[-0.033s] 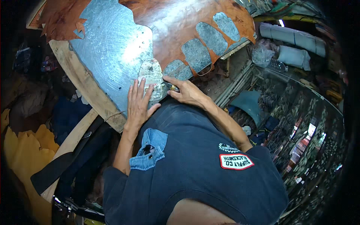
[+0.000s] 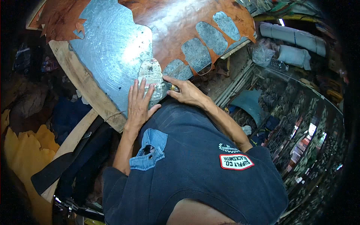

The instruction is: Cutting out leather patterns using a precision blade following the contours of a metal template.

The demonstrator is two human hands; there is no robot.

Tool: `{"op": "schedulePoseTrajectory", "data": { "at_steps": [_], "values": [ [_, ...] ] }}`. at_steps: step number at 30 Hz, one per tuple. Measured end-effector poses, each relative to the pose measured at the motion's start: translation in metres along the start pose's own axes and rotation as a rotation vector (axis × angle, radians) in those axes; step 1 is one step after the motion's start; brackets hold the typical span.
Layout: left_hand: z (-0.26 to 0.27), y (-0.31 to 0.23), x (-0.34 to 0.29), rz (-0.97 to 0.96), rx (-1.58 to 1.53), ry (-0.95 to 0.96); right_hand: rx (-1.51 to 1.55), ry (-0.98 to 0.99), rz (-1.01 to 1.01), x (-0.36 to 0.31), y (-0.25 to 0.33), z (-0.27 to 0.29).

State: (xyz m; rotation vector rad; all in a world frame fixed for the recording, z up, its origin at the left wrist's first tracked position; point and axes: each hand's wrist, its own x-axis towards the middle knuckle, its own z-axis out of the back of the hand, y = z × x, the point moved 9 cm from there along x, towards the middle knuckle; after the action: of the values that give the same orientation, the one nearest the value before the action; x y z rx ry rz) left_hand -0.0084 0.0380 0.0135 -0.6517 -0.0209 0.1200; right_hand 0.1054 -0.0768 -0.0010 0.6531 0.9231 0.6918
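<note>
My left hand (image 2: 139, 99) lies flat with fingers apart over the lower left part of a pale, printed pattern piece (image 2: 151, 71) with a rounded top and stepped right edge. My right hand (image 2: 185, 92) is closed around a short knife (image 2: 172, 87) with a dark handle and a brass-coloured band; its blade cannot be made out. The right forefinger reaches to the pattern piece's right edge. Beneath lies a scratched metal sheet (image 2: 108, 48). Brown leather (image 2: 168, 33) covers its far right side, with several rounded cut-outs (image 2: 197, 54) showing grey metal through them.
A wooden beam (image 2: 84, 78) edges the sheet on the left. Another piece of brown leather (image 2: 63, 20) hangs over the far left corner. Yellow leather (image 2: 28, 153) lies low at left. To the right stand a glass-topped case (image 2: 300, 123) and wrapped rolls (image 2: 292, 39).
</note>
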Motion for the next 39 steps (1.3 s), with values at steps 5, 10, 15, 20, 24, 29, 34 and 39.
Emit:
{"op": "schedulePoseTrajectory", "data": {
  "at_steps": [5, 10, 15, 20, 24, 29, 34, 39],
  "values": [
    [-0.007, -0.003, -0.008, 0.056, 0.024, -0.058, 0.464, 0.112, -0.105, 0.003, -0.006, -0.012],
    [-0.014, -0.012, -0.005, 0.133, 0.063, -0.122, 0.719, 0.255, -0.272, 0.006, -0.01, -0.008],
    [-0.016, -0.018, -0.01, 0.159, 0.126, -0.128, 0.699, 0.35, -0.265, 0.015, -0.011, -0.004],
    [-0.008, -0.013, -0.007, 0.269, 0.094, -0.156, 0.683, 0.391, -0.236, 0.016, -0.007, 0.005],
    [-0.013, -0.02, 0.003, 0.376, 0.161, -0.12, 0.663, 0.45, -0.219, 0.022, -0.011, 0.003],
    [-0.038, -0.016, -0.011, 0.442, 0.259, -0.068, 0.659, 0.515, -0.187, 0.027, -0.008, 0.005],
    [-0.031, -0.023, -0.017, 0.427, 0.181, -0.149, 0.693, 0.535, -0.184, 0.032, -0.006, 0.016],
    [-0.009, -0.031, -0.027, 0.481, 0.051, -0.307, 0.657, 0.532, -0.186, 0.035, -0.004, 0.021]
  ]
}}
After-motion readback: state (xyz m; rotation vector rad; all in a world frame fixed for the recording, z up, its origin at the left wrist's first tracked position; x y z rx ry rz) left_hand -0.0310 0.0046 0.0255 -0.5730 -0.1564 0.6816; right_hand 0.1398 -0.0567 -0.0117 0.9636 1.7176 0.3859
